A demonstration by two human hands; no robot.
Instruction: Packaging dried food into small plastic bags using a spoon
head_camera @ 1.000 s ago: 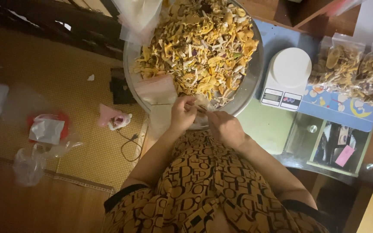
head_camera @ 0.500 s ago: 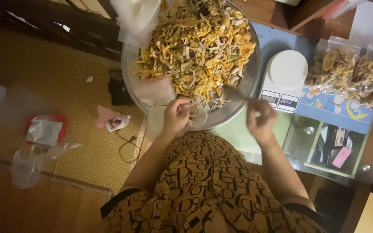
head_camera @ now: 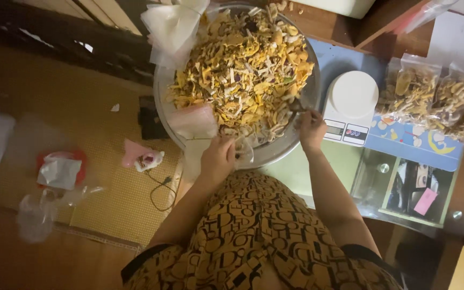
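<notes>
Yellow dried snack mix (head_camera: pixel 243 70) filled the round metal basin (head_camera: pixel 310 99); my left hand (head_camera: pixel 217 159) pinched a clear plastic bag (head_camera: pixel 244 149), my right hand (head_camera: pixel 311 128) apparently gripped a small scoop.

Bare forearms – short black-cuffed sleeves – a mustard garment with a black geometric print.

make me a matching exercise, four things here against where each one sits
Things:
1. kitchen scale
2. filled snack bags
3. pink cloth
4. left hand

Places:
A. on the floor mat, left of the big tray
B. at the tray's near rim
C. far right on the table
D. just right of the tray

Pairs: 1-D, 2-C, 3-A, 4-B
</notes>
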